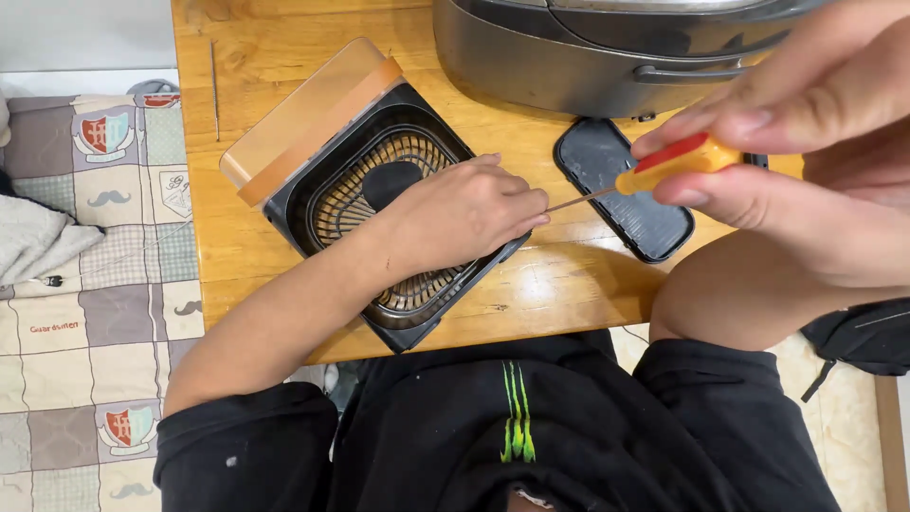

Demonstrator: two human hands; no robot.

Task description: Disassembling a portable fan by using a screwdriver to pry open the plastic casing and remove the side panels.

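Bench (256, 57) edge crowds my left hand (464, 213), clenched on the fan (365, 190); right hand (806, 171), cropped upper right, grasps the screwdriver (654, 171).

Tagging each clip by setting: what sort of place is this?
Probably a home, not a workshop: a small wooden table stands beside a patchwork bed cover, with a grey kitchen appliance sharing the table with the small fan under repair.

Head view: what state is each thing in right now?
Fan: lying flat on table, grille up.
Screwdriver: gripped in right hand, tip at left hand's fingertips.
Left hand: resting on fan.
Black panel: loose, flat on table.
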